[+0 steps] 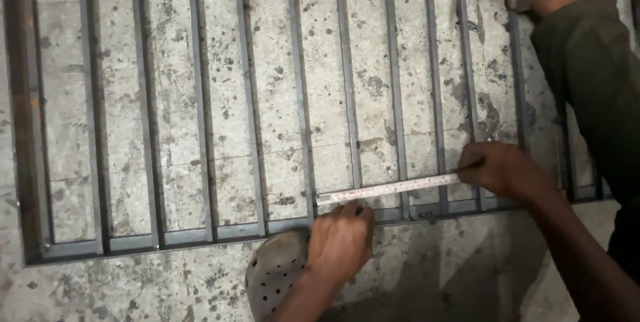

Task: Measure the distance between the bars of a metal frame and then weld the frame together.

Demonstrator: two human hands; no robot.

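Two bare hands stretch a measuring tape across the bars of a steel grille lying on the floor

The left hand [340, 239] comes up from the bottom edge, knuckles up and fingers curled down, its fingertips pinning the free end of the pale yellowish measuring tape [390, 189] just beside one upright bar; the right hand [497, 170] reaches in from the lower right, forearm angled steeply, fist closed on the tape's other end (whatever case it has is hidden inside the hand). The tape runs slightly uphill to the right, crossing three bars of the flat grey steel bar grille [200, 235] close to its bottom rail, which rests on the stained, speckled concrete floor [133, 289]. A spotted sandal [273, 272] sits beside the left wrist, and a leg in dark green trousers [590, 82] fills the right edge
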